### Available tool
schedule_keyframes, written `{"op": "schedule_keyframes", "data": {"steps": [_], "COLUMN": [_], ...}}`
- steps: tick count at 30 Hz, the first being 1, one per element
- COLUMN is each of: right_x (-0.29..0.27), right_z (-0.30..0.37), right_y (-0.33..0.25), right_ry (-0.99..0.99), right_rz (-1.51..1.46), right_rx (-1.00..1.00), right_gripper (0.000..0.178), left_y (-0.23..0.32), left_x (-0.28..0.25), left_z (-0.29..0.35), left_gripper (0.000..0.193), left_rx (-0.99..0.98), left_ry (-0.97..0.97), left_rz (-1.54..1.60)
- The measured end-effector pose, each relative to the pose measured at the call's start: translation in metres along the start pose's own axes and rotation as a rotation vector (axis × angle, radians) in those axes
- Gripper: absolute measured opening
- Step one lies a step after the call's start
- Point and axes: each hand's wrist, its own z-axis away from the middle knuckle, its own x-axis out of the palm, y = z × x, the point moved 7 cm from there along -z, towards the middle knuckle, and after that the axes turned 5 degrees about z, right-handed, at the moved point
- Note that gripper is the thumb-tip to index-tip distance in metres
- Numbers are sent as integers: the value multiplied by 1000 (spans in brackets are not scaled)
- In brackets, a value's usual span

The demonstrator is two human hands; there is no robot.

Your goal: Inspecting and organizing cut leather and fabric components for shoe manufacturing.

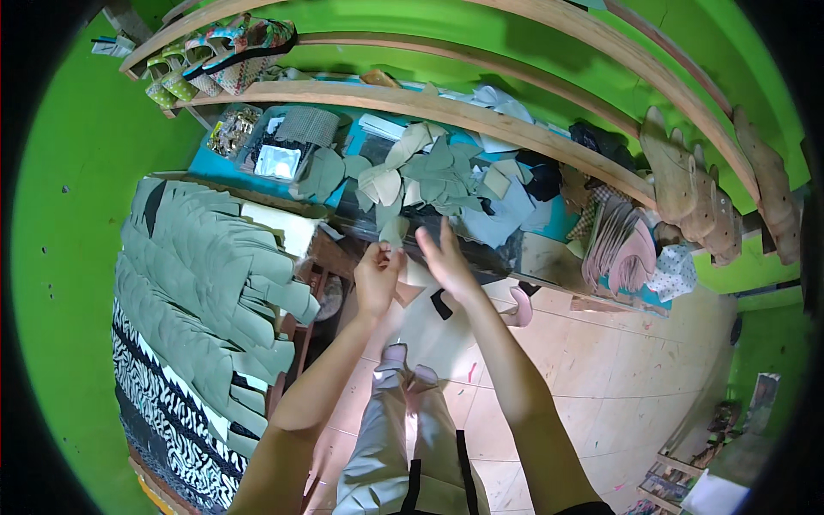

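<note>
Head view: my left fingers (375,252) pinch a flat grey-green sheet-material piece (394,230) pointing away from me, spread right fingers (446,237) beside it.

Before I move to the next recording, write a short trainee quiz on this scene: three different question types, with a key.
1. Multiple choice: the fanned stack of cut pieces on the right is A) yellow, B) pink, C) black.
2. True or false: the wooden shoe lasts are left of the patterned shoes.
3. Short answer: which hand is open?

Key:
1. B.
2. False; they are to the right.
3. The right hand; the left hand appears to pinch a grey-green piece.
</note>
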Motion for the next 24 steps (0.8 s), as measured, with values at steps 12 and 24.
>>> {"op": "schedule_keyframes", "data": {"steps": [12, 24], "right_x": [-3, 14], "right_z": [40, 41], "right_y": [-15, -9], "right_ry": [-401, -404], "right_rz": [62, 357], "right_rx": [-356, -198], "right_gripper": [50, 32], "left_y": [19, 8], "left_x": [17, -2], "left_z": [22, 9], "left_gripper": [34, 12], "left_rx": [250, 123], "left_ry": [-440, -403], "left_rz": [-363, -273]}}
